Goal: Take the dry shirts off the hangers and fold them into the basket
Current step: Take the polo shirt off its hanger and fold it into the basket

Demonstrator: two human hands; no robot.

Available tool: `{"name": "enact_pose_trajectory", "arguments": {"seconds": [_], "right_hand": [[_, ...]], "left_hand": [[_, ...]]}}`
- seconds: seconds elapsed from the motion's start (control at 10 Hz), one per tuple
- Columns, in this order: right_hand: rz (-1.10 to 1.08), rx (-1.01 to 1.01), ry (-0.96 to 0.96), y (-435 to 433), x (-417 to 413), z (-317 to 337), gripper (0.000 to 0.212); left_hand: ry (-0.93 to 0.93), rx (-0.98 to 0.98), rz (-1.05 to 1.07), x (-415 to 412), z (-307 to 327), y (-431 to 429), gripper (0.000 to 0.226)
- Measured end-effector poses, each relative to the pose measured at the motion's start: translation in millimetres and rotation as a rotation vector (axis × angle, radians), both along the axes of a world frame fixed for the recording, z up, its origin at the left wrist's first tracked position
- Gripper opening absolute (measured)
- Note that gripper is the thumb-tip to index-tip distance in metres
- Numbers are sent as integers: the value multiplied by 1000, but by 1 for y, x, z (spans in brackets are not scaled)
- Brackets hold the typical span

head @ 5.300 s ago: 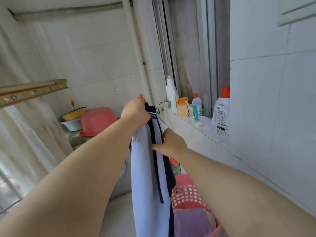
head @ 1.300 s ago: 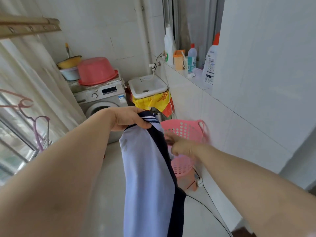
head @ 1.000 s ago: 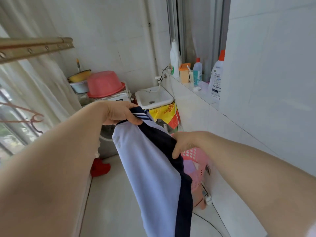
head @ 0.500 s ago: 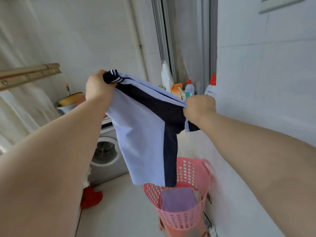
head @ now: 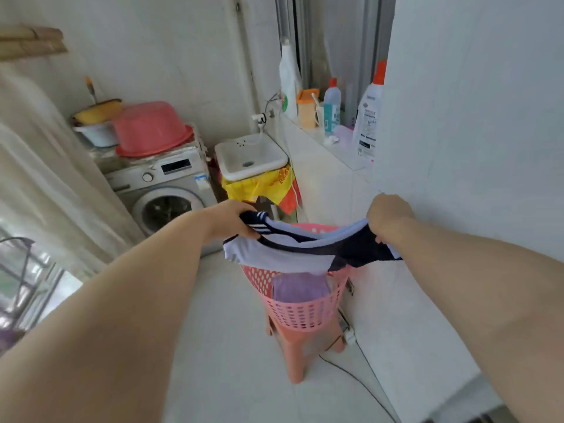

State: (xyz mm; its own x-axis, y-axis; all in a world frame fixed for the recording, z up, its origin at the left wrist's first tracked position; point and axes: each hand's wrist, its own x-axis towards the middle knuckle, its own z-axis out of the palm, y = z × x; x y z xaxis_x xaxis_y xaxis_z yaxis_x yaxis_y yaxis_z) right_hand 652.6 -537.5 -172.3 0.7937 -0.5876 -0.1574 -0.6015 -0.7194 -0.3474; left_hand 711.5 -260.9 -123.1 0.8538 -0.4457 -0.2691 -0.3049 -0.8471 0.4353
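both hands grip the shirt [head: 293,250], left hand [head: 233,218] at striped end, right hand [head: 387,218] at dark end, stretched flat mid-frame just above pink basket [head: 300,312] w/ purple cloth [head: 299,286] inside.

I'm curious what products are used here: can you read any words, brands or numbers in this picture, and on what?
None can be read.
White detergent bottle: label print too small.
Yellow bag: red print blurred.
Washing machine: display and sticker blurred.
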Motion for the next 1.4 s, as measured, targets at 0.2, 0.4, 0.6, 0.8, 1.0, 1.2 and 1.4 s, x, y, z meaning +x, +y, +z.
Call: {"name": "enact_pose_trajectory", "arguments": {"seconds": [0.2,0.4,0.6,0.8,1.0,1.2,1.4], "right_hand": [[115,-17,139,35,-78,-70,34],[179,13,-31,54,-118,-97,39],[731,381,-6,128,-120,-87,49],[721,228,239,115,-120,-115,25],[781,247,246,115,-106,-144,59],[168,896,110,107,-67,-134,30],[-28,1085,185,72,-30,-151,60]], "left_hand": [[346,230,-127,-82,-66,17,32],[338,335,-243,-142,-91,15,13],[322,349,-297,-151,-94,14,17],[429,253,-134,-130,-91,40,18],[623,7,5,-101,-73,48,28],[-85,-485,556,-46,-105,29,71],[572,-398,884,-54,-205,1,94]]}}
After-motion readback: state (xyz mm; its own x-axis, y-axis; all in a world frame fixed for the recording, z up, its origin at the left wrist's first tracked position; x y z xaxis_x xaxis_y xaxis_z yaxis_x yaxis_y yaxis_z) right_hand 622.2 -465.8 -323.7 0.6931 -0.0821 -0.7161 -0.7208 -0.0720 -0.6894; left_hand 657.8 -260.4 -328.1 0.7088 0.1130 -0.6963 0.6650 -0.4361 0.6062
